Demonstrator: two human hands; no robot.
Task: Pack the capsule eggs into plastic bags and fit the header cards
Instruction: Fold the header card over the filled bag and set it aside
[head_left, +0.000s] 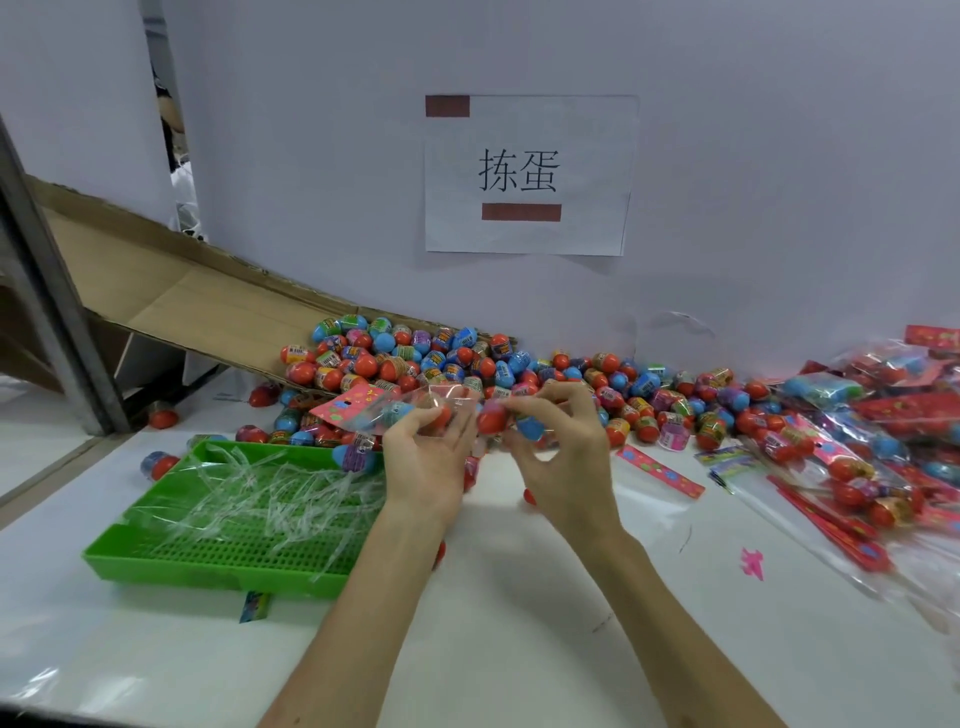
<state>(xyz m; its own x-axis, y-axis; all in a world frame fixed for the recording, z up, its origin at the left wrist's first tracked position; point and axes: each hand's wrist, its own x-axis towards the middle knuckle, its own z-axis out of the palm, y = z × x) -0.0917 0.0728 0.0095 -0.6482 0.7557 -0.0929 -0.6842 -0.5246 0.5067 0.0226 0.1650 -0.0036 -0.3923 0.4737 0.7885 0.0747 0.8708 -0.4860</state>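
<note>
Left hand (428, 457): raised off the surface (519, 639), palm turned up, fingers curled, the forearm coming in from the lower edge.
Left grip: clamped on a clear plastic bag (415, 408), thumb on top and fingers beneath.
Right hand (563, 452): raised level with the left, back toward the camera, fingers arched downward.
Right grip: pinched together on a red egg (491, 418) and a blue egg (530, 427), held side by side at the fingertips.
Bag: lay across the left fingers with eggs showing inside; its pink header card (345, 408) pointed left, its other end faced the right hand.
Eggs at the grip: the red egg sat right at the bag's end between the two hands; whether it was inside the film I could not tell.
Egg pile (519, 371): just behind both hands, against the wall (311, 156), spilling from a cardboard chute (182, 296).
Left edge: a green tray (156, 564) of clear strips (270, 488) lay just beside the left forearm.
Right edge: a loose header card (660, 470) near the right hand; packed bags (883, 415) farther right, well apart.
Open room: bare surface showed between the forearms and toward the near edge.
</note>
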